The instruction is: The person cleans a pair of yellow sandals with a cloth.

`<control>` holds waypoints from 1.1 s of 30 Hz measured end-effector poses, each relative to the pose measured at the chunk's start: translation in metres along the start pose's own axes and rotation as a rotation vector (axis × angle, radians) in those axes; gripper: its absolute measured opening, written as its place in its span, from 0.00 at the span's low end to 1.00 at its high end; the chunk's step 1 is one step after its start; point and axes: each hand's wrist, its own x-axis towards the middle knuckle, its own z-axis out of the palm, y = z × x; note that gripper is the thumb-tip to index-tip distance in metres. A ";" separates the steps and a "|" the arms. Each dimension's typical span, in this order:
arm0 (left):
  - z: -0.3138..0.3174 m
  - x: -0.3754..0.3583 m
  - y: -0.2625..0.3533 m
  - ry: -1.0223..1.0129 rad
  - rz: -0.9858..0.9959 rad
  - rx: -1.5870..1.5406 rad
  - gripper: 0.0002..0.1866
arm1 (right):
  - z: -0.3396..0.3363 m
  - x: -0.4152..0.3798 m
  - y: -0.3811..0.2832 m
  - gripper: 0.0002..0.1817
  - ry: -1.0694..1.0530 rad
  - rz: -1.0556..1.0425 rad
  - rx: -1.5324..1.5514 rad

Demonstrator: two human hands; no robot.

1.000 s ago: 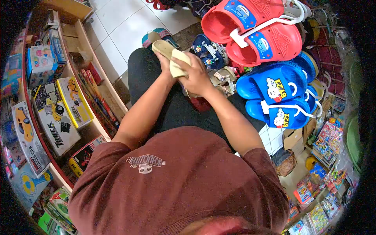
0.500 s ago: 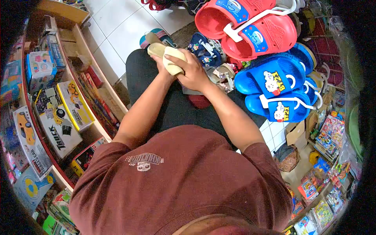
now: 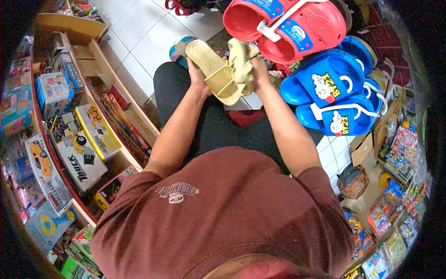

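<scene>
A yellowish-beige slide sandal [image 3: 211,65] lies tilted above my lap, its footbed and strap facing up. My left hand [image 3: 198,76] grips its left edge, fingers partly hidden beneath the sole. Close beside it on the right is a crumpled pale yellow cloth [image 3: 240,63], which my right hand [image 3: 259,72] holds against the sandal's strap side. The fingers of my right hand are mostly behind the cloth. Beyond the sandal, a teal striped slipper [image 3: 177,51] shows on the floor side.
Red clogs [image 3: 302,32] and blue slides [image 3: 325,83] hang on white hangers at the right, near my right forearm. Toy boxes [image 3: 76,151] fill wooden shelves [image 3: 123,81] on the left. White floor tiles [image 3: 153,23] show ahead. A cardboard box [image 3: 362,149] and packaged toys are at the right.
My hands have moved apart, my right hand rightward with the cloth. The sandal, mostly covered before, now shows its footbed and strap. The view has shifted slightly.
</scene>
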 end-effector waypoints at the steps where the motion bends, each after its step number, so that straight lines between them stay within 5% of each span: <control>1: 0.009 -0.006 0.002 -0.031 -0.025 -0.024 0.52 | -0.003 0.003 -0.002 0.23 -0.117 0.090 0.299; 2: 0.014 -0.011 0.003 -0.062 -0.051 -0.048 0.52 | -0.008 -0.003 -0.001 0.24 -0.257 0.178 0.545; 3: 0.015 -0.012 0.001 -0.130 -0.052 -0.087 0.46 | 0.011 -0.015 -0.025 0.25 -0.312 0.154 0.476; 4: 0.016 -0.012 0.000 -0.081 -0.066 -0.014 0.43 | 0.007 -0.020 -0.024 0.22 -0.081 0.110 0.193; 7: 0.017 -0.012 -0.001 -0.012 -0.120 0.159 0.31 | 0.013 -0.019 -0.017 0.17 0.077 0.099 0.103; 11: 0.008 -0.010 -0.009 0.063 -0.234 0.603 0.27 | 0.009 -0.007 -0.014 0.16 0.400 -0.353 -0.469; 12: 0.019 -0.017 -0.013 0.053 -0.255 0.615 0.26 | 0.014 -0.015 -0.022 0.20 0.372 -0.330 -0.619; 14: 0.002 -0.006 -0.019 0.087 -0.231 0.634 0.28 | 0.042 -0.037 -0.039 0.25 0.186 0.034 -0.261; 18: 0.019 -0.027 -0.018 0.093 0.010 0.790 0.30 | 0.051 -0.062 -0.044 0.34 -0.197 -0.325 -1.053; 23: 0.029 -0.022 -0.017 0.120 -0.056 0.548 0.30 | 0.034 -0.040 -0.037 0.37 -0.305 -0.318 -1.005; 30: 0.022 -0.014 -0.007 0.102 -0.009 0.317 0.48 | 0.043 -0.059 -0.058 0.26 -0.152 -0.550 -1.171; 33: 0.027 -0.021 -0.012 0.073 -0.110 0.501 0.47 | 0.040 -0.059 -0.056 0.27 -0.147 -0.471 -1.197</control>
